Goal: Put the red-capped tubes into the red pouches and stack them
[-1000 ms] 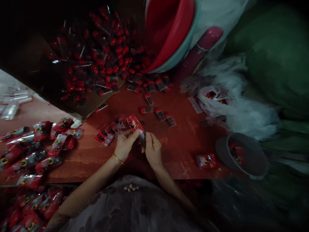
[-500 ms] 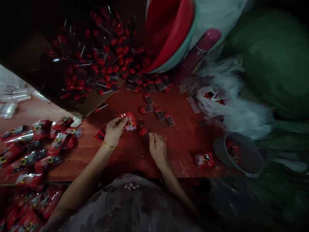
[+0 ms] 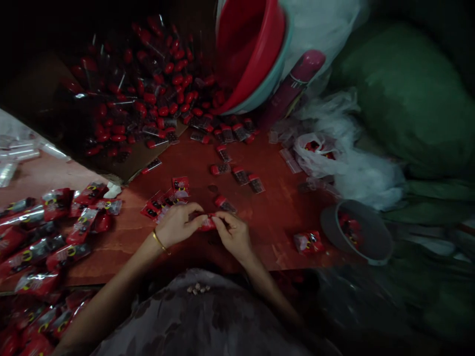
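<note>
Between my hands is a small red printed plastic packet [image 3: 208, 223], pinched at its two sides near the table's front. My left hand [image 3: 178, 225], with a gold bracelet on the wrist, closes on its left side. On the other side my right hand [image 3: 233, 233] grips it with thumb and fingers. Just beyond lies a small clear container with a red cap [image 3: 224, 203]. Several flat red packets [image 3: 159, 203] lie behind my left hand, partly covered by it. More red-capped containers [image 3: 240, 175] rest farther back.
A cardboard box [image 3: 144, 157] spills red-capped containers at the back left. Filled red packets [image 3: 67, 252] are piled at left. A grey tub [image 3: 378, 242], a white plastic bag [image 3: 378, 183], a spray can [image 3: 297, 81] and a red basin [image 3: 256, 64] stand right and behind.
My hands have come together on one packet and moved nearer to me. The red-capped container that was by my right hand now lies on the table. The view has shifted slightly.
</note>
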Tool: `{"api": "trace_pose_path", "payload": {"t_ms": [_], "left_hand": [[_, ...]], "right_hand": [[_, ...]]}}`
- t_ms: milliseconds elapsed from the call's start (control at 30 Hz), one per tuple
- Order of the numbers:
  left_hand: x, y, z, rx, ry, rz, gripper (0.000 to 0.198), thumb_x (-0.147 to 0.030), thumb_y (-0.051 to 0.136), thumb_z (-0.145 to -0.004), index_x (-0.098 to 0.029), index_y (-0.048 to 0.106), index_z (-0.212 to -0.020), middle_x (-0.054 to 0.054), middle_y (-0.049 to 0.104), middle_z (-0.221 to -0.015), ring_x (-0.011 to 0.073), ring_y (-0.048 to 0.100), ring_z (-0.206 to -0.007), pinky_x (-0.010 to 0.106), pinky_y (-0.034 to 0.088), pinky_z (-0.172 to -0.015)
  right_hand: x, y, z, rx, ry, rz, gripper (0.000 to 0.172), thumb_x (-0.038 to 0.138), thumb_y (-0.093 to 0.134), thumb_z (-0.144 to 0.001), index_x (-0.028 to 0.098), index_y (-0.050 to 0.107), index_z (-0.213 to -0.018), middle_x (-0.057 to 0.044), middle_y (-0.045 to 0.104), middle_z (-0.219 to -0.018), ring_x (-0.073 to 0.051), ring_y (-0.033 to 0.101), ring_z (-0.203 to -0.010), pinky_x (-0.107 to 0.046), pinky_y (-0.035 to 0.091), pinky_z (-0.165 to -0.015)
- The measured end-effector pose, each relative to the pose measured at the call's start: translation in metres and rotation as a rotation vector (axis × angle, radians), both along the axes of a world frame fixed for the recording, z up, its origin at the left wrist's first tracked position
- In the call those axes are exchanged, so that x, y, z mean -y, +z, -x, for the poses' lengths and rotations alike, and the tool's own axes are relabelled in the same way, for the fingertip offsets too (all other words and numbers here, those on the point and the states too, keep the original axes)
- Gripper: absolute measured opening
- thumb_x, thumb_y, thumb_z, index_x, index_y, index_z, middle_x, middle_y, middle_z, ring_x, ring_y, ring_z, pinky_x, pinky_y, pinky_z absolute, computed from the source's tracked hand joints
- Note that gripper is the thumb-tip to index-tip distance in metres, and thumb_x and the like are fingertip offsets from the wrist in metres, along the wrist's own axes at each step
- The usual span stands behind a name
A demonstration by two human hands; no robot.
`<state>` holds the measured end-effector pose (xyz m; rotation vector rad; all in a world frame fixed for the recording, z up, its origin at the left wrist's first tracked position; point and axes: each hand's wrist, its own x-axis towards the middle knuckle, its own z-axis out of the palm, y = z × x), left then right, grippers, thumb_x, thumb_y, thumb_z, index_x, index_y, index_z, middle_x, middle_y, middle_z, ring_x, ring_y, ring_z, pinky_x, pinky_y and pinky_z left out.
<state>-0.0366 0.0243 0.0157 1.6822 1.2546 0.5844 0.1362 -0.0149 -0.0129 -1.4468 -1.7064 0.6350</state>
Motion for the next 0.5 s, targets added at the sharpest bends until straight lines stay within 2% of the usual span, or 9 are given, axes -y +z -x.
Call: {"api": "trace_pose_path", "payload": {"t_ms": [100,167,267,333,400,433,500], "left_hand": [[0.013,-0.015,-0.002,0.396,0.194,0.223,0.032,-0.032,0.073,-0.061,-0.019,0.069,-0.089,0.005,0.07,-0.084,0.0177,0.06,-0.072,0.024,0.044,-0.065],[0.024,-0.028,-0.007,0.589,0.313,0.334,0.03,-0.033,0.074,-0.06,-0.015,0.07,-0.084,0.006,0.07,-0.083,0.0178,0.061,-0.074,0.026,0.047,-0.07],[0.034,-0.041,-0.014,0.71,0.553,0.372,0.027,-0.036,0.075,-0.06,-0.014,0.07,-0.074,0.003,0.069,-0.071,0.0128,0.059,-0.063,0.025,0.048,-0.067],[0.032,-0.043,-0.014,0.757,0.663,0.392,0.028,-0.036,0.077,-0.056,-0.014,0.069,-0.071,0.0,0.068,-0.066,0.01,0.057,-0.058,0.023,0.048,-0.063],[0.026,-0.039,-0.009,0.788,0.728,0.42,0.032,-0.035,0.081,-0.049,-0.013,0.068,-0.069,0.0,0.068,-0.065,0.0096,0.058,-0.057,0.022,0.049,-0.06],[0.022,-0.036,-0.006,0.798,0.746,0.44,0.034,-0.035,0.082,-0.046,-0.013,0.068,-0.068,0.0,0.068,-0.064,0.0101,0.059,-0.056,0.023,0.05,-0.059],[0.016,-0.028,-0.001,0.816,0.741,0.502,0.037,-0.036,0.083,-0.042,-0.012,0.066,-0.065,0.001,0.067,-0.062,0.011,0.06,-0.054,0.024,0.05,-0.057]], "right_hand": [[0.01,-0.013,0.012,-0.163,-0.267,0.056,0.021,0.033,0.047,-0.086,0.019,0.062,-0.08,0.0,0.066,-0.068,-0.013,0.06,-0.062,-0.024,0.049,-0.06],[0.016,-0.019,0.021,-0.202,-0.287,0.115,0.023,0.034,0.045,-0.087,0.019,0.06,-0.081,0.002,0.063,-0.062,-0.012,0.058,-0.052,-0.022,0.048,-0.051],[0.019,-0.022,0.028,-0.182,-0.154,0.163,0.023,0.034,0.042,-0.089,0.02,0.06,-0.082,0.002,0.063,-0.06,-0.012,0.057,-0.047,-0.022,0.047,-0.046],[0.013,-0.017,0.023,-0.155,-0.073,0.141,0.02,0.03,0.044,-0.088,0.02,0.062,-0.086,-0.001,0.067,-0.072,-0.016,0.063,-0.063,-0.026,0.051,-0.06],[-0.002,-0.007,0.008,-0.057,0.047,0.082,0.022,0.023,0.045,-0.086,0.021,0.062,-0.099,-0.005,0.068,-0.096,-0.02,0.061,-0.092,-0.033,0.047,-0.084],[-0.012,-0.001,-0.003,0.106,0.193,-0.002,0.029,0.018,0.042,-0.084,0.021,0.061,-0.107,-0.007,0.065,-0.109,-0.022,0.056,-0.103,-0.038,0.042,-0.092],[-0.035,0.011,-0.024,0.457,0.456,-0.03,0.048,0.007,0.039,-0.079,0.024,0.053,-0.122,-0.006,0.052,-0.13,-0.023,0.042,-0.12,-0.044,0.034,-0.098]]}}
